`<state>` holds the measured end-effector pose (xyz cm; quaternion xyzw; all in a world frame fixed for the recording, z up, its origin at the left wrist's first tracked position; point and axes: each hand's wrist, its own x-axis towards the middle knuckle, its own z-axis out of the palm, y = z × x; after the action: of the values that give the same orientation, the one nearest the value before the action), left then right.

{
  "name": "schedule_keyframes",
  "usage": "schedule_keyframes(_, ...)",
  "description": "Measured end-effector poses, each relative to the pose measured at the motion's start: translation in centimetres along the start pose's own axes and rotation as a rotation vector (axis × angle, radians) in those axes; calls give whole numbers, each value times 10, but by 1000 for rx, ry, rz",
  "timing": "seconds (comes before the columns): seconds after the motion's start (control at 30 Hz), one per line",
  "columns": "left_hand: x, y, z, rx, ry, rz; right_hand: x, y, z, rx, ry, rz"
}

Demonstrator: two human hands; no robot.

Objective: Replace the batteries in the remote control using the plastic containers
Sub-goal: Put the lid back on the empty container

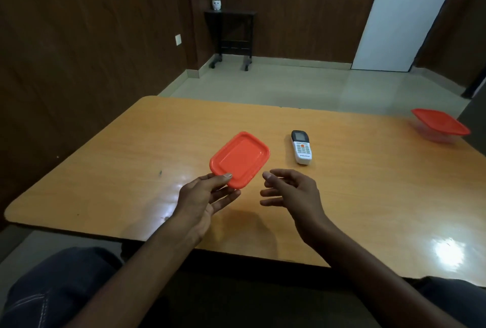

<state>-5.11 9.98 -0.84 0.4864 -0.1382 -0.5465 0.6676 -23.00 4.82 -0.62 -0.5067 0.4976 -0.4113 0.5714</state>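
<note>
Over the near middle of the wooden table [110, 170], the left hand [203, 196] pinches an orange lid [240, 159] by its near corner, thumb on top and fingers underneath, so the lid hangs tilted above the tabletop with its rim turned up. No container base shows beneath it, and whether one sits hidden below the frame I cannot tell. Just to its right, the right hand [292, 191] hovers empty, fingers spread and loosely curled, touching nothing. Beyond that hand lies the remote control [301, 147], face up on the table with its screen end pointing away, back cover untouched as far as can be seen. Well apart at the far right edge sits a clear container [439, 128] closed with its own orange lid.

The lid's hold looks thin: gripped at a single corner, it could pivot and slip out, clattering onto the table. No batteries are visible anywhere, so reaching for the remote first may leave loose cells with no box ready to take them.
</note>
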Motion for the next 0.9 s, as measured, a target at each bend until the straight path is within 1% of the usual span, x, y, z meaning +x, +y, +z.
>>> schedule_keyframes(0.07, -7, 2, -10, 18, 19, -13, 3, -3, 15, 105, -30, 29)
schedule_keyframes(0.17, -15, 7, -30, 3, 54, -16, 5, -7, 41, 159, -85, 73)
schedule_keyframes(0.27, -21, 18, -54, -50, 72, -2, 7, -8, 74, 240, -100, 158)
schedule_keyframes(0.33, -26, 26, -69, -56, 90, 25, 11, -9, 98, 269, -121, 202)
schedule_keyframes(0.43, -32, 40, -94, 0, 192, 108, 21, -8, 139, 276, -164, 209)
schedule_keyframes(0.47, -34, 46, -104, 73, 241, 145, 25, -8, 154, 273, -169, 208)
schedule_keyframes(0.5, -35, 51, -115, 217, 301, 183, 29, -9, 169, 266, -172, 205)
schedule_keyframes(0.53, -37, 57, -126, 429, 362, 225, 34, -10, 184, 259, -177, 201)
schedule_keyframes(0.57, -37, 63, -138, 689, 413, 273, 39, -11, 200, 253, -188, 198)
schedule_keyframes(0.63, -40, 70, -160, 1222, 456, 327, 49, -15, 233, 236, -219, 192)
schedule_keyframes(0.67, -41, 71, -167, 1433, 459, 323, 53, -16, 250, 215, -237, 188)
schedule_keyframes(0.7, -41, 71, -172, 1586, 458, 306, 57, -16, 268, 179, -256, 186)
schedule_keyframes(0.73, -40, 71, -174, 1673, 454, 288, 58, -16, 285, 137, -280, 188)
schedule_keyframes(0.77, -39, 71, -175, 1711, 454, 282, 59, -15, 302, 92, -305, 190)
schedule_keyframes(0.9, -37, 76, -179, 1724, 449, 287, 53, -9, 362, -37, -436, 236)
